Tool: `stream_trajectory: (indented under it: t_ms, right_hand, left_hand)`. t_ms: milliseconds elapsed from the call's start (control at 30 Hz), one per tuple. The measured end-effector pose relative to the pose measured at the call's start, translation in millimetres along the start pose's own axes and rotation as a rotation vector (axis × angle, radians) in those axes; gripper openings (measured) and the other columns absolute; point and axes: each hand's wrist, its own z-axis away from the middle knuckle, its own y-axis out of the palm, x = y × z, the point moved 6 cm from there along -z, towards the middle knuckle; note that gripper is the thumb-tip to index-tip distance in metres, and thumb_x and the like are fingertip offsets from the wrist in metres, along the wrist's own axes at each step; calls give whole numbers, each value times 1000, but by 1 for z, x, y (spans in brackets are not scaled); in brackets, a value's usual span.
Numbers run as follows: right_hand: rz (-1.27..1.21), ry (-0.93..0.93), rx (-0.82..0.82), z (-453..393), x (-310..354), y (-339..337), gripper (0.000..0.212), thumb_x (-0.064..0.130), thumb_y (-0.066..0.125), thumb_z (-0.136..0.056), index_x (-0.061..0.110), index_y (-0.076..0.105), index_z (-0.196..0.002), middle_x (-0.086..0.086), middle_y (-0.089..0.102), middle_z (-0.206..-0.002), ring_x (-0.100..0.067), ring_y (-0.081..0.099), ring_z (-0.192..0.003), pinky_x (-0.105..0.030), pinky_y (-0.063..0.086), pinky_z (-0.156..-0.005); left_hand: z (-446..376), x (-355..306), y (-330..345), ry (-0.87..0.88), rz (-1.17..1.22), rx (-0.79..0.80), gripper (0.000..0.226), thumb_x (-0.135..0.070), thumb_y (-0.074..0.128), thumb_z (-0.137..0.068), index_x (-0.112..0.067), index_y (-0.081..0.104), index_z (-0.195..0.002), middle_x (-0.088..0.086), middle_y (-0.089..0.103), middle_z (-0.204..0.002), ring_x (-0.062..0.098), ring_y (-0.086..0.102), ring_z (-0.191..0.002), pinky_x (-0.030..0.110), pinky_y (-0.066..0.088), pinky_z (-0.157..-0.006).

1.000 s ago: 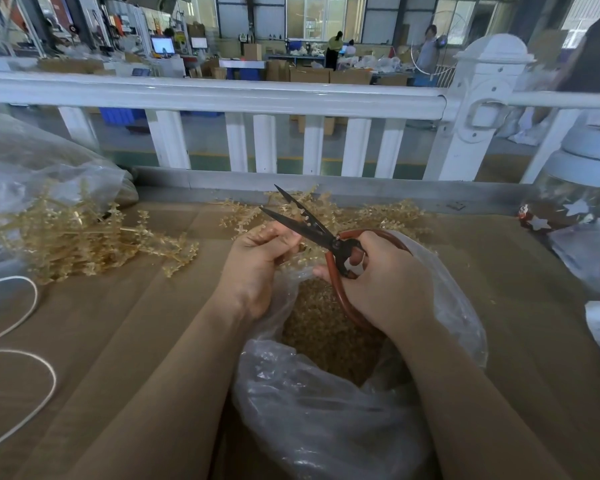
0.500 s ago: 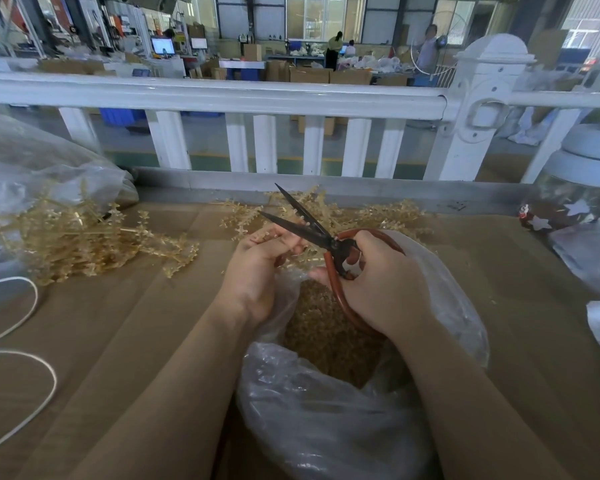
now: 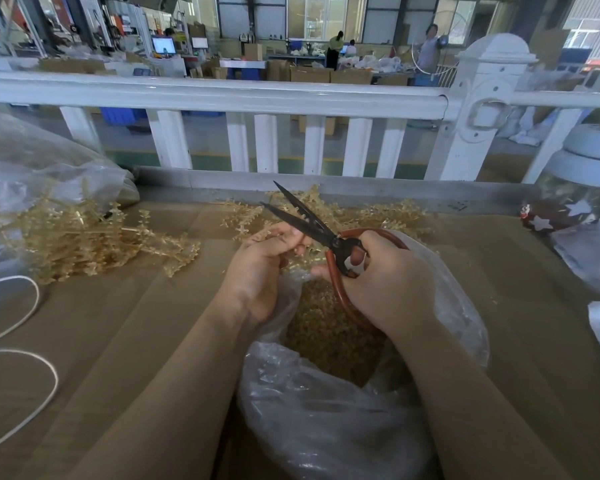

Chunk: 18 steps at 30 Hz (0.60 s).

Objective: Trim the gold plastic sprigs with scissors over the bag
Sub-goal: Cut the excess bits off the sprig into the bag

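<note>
The clear plastic bag lies open on the brown surface, and I take it as the landmark. Just above its far mouth, the right hand holds the scissors; its grip is clenched around the red-brown handle loops, and the dark blades stand apart and point away from the bag toward the white fence. The left hand, at the left rim of the bag, pinches a small gold sprig between thumb and fingers, close under the lower blade. Compared with one second ago, very little has changed: the left hand has come slightly closer to the blades and its fingers have curled more around the sprig, while the scissors have stayed open at nearly the same angle. I judge that the sprig is being set in position for the next cut, which is not yet made. Inside the bag there is already a deep layer of gold trimmings, so the work seems well advanced. Beyond the bag a loose heap of sprigs waits, and a bigger heap lies far to the left of the bag, so much remains to trim.
</note>
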Motion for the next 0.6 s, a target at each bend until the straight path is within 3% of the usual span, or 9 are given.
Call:
stream_trajectory:
  t_ms: [100, 300, 400, 500, 600]
  right_hand:
    - [-7, 5, -12, 0, 1, -2, 55, 85, 50, -73, 31, 52, -80, 21, 47, -63, 5, 41, -55, -13, 37, -52]
    - [-15, -22, -41, 2, 2, -2, 51, 78, 60, -76, 27, 58, -81, 20, 44, -61, 3, 39, -51, -11, 31, -49]
    - [-14, -18, -35, 1, 1, -1, 49, 75, 64, -78, 26, 57, -80, 20, 43, -59, 5, 38, -50, -12, 30, -48]
    - [-22, -24, -35, 1, 0, 0, 57, 80, 55, -78, 23, 62, -80, 17, 51, -62, 0, 43, -51, -15, 37, -50]
    - [-23, -30, -7, 0, -1, 2, 65, 86, 48, -75, 23, 66, -83, 17, 57, -68, -4, 51, -58, -21, 49, -57]
  left_hand:
    - [1, -1, 0, 4, -22, 2, 6, -19, 68, -74, -17, 70, -69, -1, 62, -72, 13, 52, -72, 32, 40, -86]
    - [0, 0, -2, 12, -51, -5, 6, -19, 68, -76, -18, 70, -71, 5, 56, -77, 17, 45, -76, 37, 34, -86]
    - [-1, 0, -3, 20, -21, 18, 2, -15, 66, -76, -13, 65, -74, 5, 56, -77, 15, 49, -74, 31, 41, -81]
    - [-1, -4, 2, 101, 26, 87, 6, -3, 63, -82, -9, 62, -81, 5, 60, -76, 13, 56, -71, 23, 52, -70]
    - [-1, -13, 3, 267, -81, 71, 14, 4, 62, -84, -9, 64, -90, 5, 66, -83, 16, 60, -77, 27, 51, -76]
